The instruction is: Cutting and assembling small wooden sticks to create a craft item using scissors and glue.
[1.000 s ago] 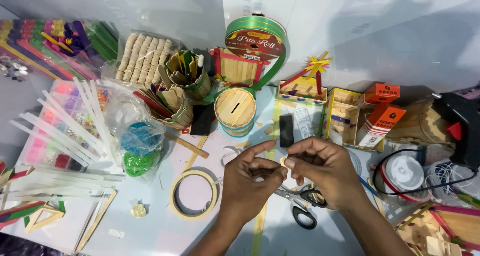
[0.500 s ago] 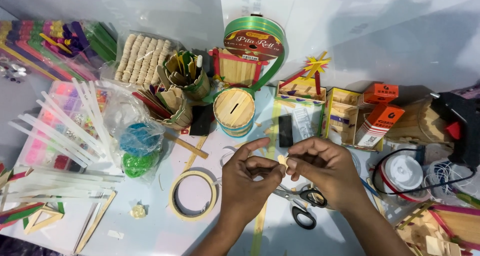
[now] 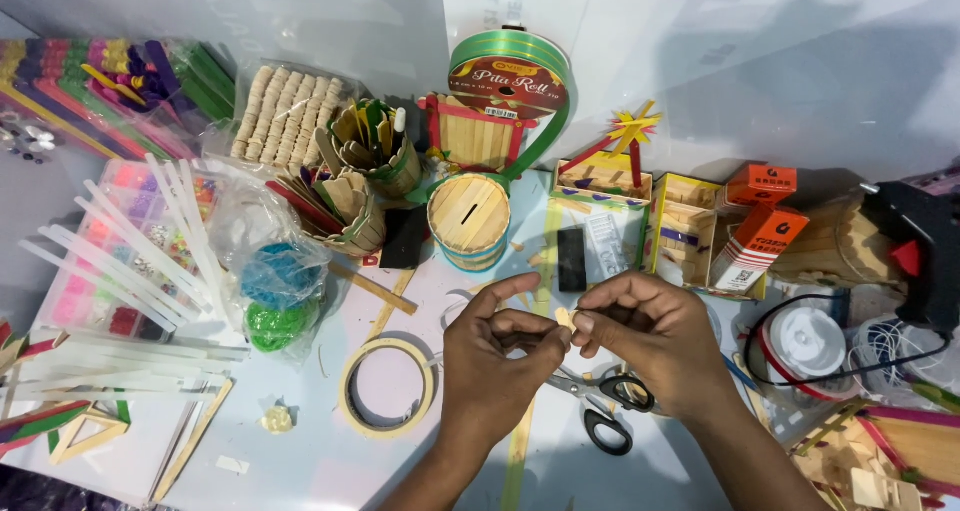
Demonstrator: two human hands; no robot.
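Little has shifted: left hand (image 3: 495,371) and right hand (image 3: 650,341) stay pinched together on the small wooden piece (image 3: 565,319) (near the tabletop's front edge); it could slip among the scissors (image 3: 605,406).

A green ribbon roll (image 3: 507,71), black-handled scissors (image 3: 610,411), orange boxes (image 3: 760,206), a cream tape ring (image 3: 387,387), a pale wood piece (image 3: 566,320).

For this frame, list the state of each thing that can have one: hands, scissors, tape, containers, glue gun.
Left hand: pinching a small wood piece.
Right hand: pinching the same piece.
Scissors: lying flat, blades under the hands.
Masking tape roll: flat on the table.
Round stick box: upright, lid on, slot on top.
Glue gun: lying at the table edge, unheld.
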